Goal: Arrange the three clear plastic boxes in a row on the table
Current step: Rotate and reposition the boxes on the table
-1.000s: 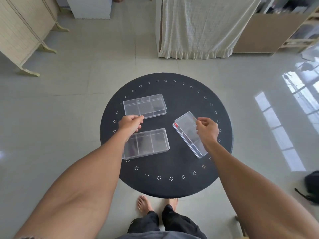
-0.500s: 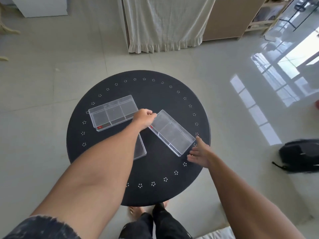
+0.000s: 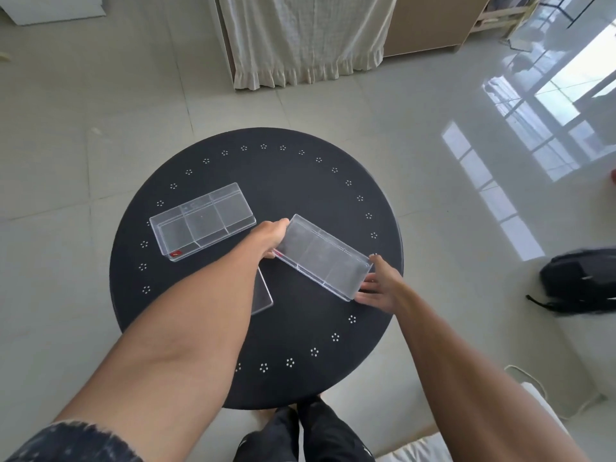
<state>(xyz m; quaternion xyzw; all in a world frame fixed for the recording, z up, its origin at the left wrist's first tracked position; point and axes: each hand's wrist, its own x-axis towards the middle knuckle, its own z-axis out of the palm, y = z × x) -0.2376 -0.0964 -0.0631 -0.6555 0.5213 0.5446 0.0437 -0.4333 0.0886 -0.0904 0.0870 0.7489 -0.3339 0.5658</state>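
Note:
Three clear plastic boxes with dividers lie on a round black table [image 3: 300, 181]. One box [image 3: 203, 221] rests at the far left, with a red mark at its near corner. The right box [image 3: 323, 258] lies at an angle in the middle right. My left hand [image 3: 270, 238] grips its far-left end. My right hand [image 3: 380, 288] clasps its near-right end, thumb on the top corner and fingers along the short side. The third box [image 3: 263, 295] is mostly hidden under my left forearm; only a corner shows.
A black backpack [image 3: 580, 281] lies on the tiled floor to the right. A cream curtain [image 3: 306, 38] hangs beyond the table, beside a wooden cabinet [image 3: 430, 25]. My feet stand at the table's near edge. Something white [image 3: 546, 395] sits at the lower right.
My left hand left the near box and took the angled box's far end. My right hand let go of it, dropped to its near-right end and now clasps it. The view swung right.

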